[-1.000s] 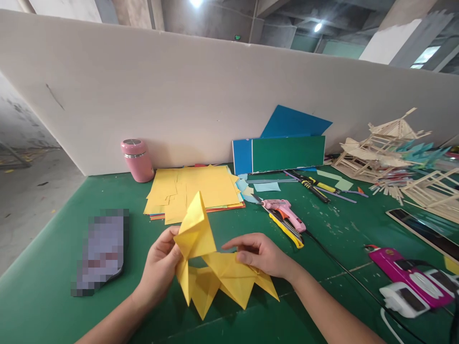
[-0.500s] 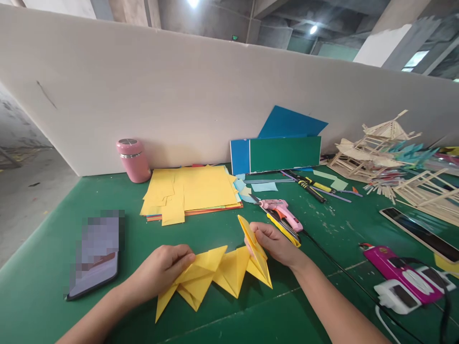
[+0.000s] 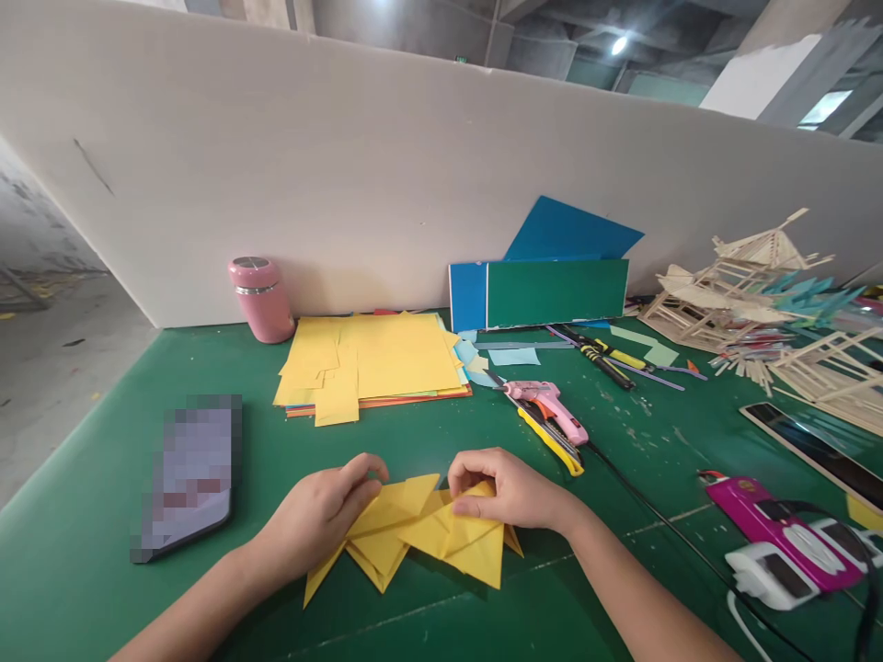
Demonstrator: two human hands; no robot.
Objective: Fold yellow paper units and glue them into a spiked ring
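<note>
A zigzag strip of folded yellow paper (image 3: 386, 526) with pointed ends lies low in front of me on the green table. At its left end is my left hand (image 3: 329, 506), fingers curled around the paper; its thumb and forefinger show a small gap, and the other fingers are hidden. My right hand (image 3: 514, 489) pinches a folded yellow piece (image 3: 475, 547) between thumb and bent fingers, laid over the right part of the strip. Beyond the hands is a stack of yellow sheets (image 3: 393, 359), with other colours at its lower edge.
A pink glue gun (image 3: 544, 400) lies by a yellow-handled cutter (image 3: 552, 446), its cord running right. Left are a pink flask (image 3: 262, 303) and a phone-like slab (image 3: 197, 478). Right are a magenta power strip (image 3: 779, 533), a phone (image 3: 814, 460) and wooden stick models (image 3: 745, 285). A pale board (image 3: 345, 184) stands behind.
My right hand has brought its folded yellow piece left and down onto the strip, turning it flatter. My left hand has stayed at the left end, its forefinger slightly raised.
</note>
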